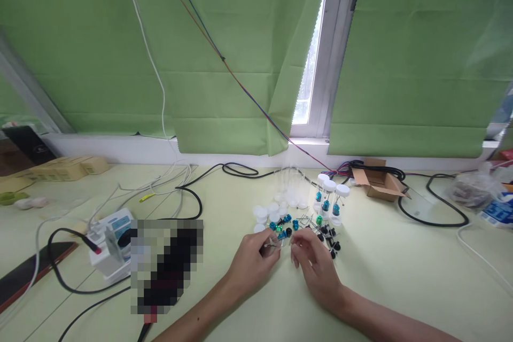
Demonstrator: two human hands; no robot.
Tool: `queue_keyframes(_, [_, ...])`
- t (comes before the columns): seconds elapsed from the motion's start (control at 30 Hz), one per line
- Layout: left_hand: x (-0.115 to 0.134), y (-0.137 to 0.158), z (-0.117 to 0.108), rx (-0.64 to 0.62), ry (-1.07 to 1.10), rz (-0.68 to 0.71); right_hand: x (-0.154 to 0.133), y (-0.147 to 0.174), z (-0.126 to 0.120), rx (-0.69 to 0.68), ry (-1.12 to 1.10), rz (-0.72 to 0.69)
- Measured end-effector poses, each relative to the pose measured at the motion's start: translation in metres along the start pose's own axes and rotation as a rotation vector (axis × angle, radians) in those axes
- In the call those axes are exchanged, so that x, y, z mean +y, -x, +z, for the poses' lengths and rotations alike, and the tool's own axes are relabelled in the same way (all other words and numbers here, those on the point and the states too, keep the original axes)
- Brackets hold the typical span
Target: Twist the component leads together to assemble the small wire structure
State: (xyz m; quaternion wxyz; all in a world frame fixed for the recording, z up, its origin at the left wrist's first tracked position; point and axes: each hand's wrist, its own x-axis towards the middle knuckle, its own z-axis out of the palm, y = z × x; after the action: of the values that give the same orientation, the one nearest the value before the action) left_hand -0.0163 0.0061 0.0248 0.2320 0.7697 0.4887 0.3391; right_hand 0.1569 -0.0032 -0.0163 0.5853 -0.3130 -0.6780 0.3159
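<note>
You are looking at blue label print on the small white plastic device (114, 240), too blurred to read.

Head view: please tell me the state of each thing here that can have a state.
Left hand: pinching a small clear part.
Right hand: fingers curled by the same part.
Three capped vials: upright, closed, blue pieces inside.
Empty vials: upright, uncapped.
White caps: loose on the table.
Cardboard box: open.
Curtains: drawn, narrow gap.

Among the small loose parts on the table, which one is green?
The single green round part, lying just in front of the white-capped clear vials. The other loose parts are blue or black.
</note>
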Motion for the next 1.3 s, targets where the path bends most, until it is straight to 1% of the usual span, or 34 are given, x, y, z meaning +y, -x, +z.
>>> queue_keyframes(0.1, [0.001, -0.001, 0.001, 0.042, 0.151, -0.074, -0.003, -0.002, -0.002, -0.017, 0.100, -0.022])
queue_keyframes(0.23, [0.001, 0.001, 0.009, 0.050, 0.324, -0.126, -0.008, -0.004, -0.004, -0.100, 0.173, -0.051])
queue_keyframes(0.3, [0.001, 0.003, 0.015, 0.021, 0.366, -0.121, -0.010, -0.004, -0.004, -0.137, 0.178, -0.070])
queue_keyframes(0.4, [0.004, 0.005, 0.020, -0.056, 0.375, -0.042, -0.012, -0.004, -0.004, -0.149, 0.190, -0.081])
queue_keyframes(0.67, [0.013, 0.012, 0.016, -0.143, 0.287, 0.040, -0.008, -0.005, -0.003, -0.096, 0.220, -0.031])
queue_keyframes(0.8, [0.014, 0.016, 0.013, -0.190, 0.261, 0.113, -0.011, -0.004, -0.003, -0.133, 0.248, -0.035])
queue_keyframes(0.9, [0.011, 0.015, 0.009, -0.189, 0.182, 0.160, -0.013, -0.004, -0.003, -0.156, 0.253, -0.042])
queue_keyframes(1.0, [0.008, 0.011, 0.004, -0.206, 0.069, 0.211, -0.013, -0.003, -0.003, -0.148, 0.242, -0.055])
queue_keyframes(1.07, [0.008, 0.008, 0.000, -0.202, -0.007, 0.275, -0.013, -0.002, -0.002, -0.134, 0.237, -0.065])
queue_keyframes(1.17, [0.005, 0.004, -0.007, -0.159, -0.085, 0.374, -0.011, -0.001, -0.002, -0.090, 0.256, -0.070])
queue_keyframes(1.27, [-0.002, 0.001, -0.013, -0.119, -0.138, 0.419, -0.009, -0.001, -0.002, -0.050, 0.283, -0.051])
queue_keyframes(1.3, [-0.005, 0.000, -0.014, -0.084, -0.141, 0.425, -0.008, -0.001, -0.002, -0.039, 0.292, -0.038])
